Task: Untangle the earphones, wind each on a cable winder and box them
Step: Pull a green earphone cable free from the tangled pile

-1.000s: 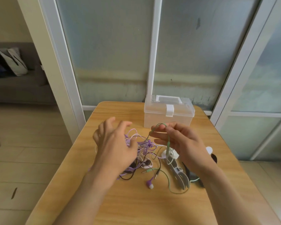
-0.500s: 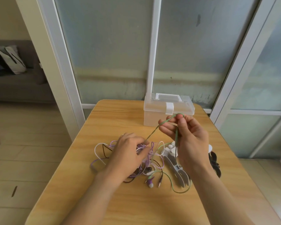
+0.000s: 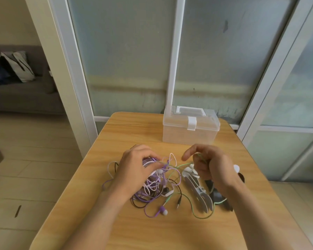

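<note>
A: Counts, quick. Boxes?
B: One box (image 3: 190, 129), lid shut, on one table (image 3: 134, 134).
A: Hands?
B: Two: left hand (image 3: 135, 170), right hand (image 3: 213, 168).
A: Earphones?
B: One tangle (image 3: 159, 186); cable colours I can tell: purple, white, black, green (image 3: 193, 210). Exact number unclear.
A: Winders?
B: Several beside the tangle, overlapping; one white winder (image 3: 197, 190) is clear, others hidden.

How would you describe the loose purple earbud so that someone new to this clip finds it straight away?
Start at the wooden table, then go to the cable tangle under the left hand. The purple earbud lies on bare wood at the tangle's near edge, closest to the camera. Its white tip and purple body set it apart from the thin metal plugs beside it.
</note>
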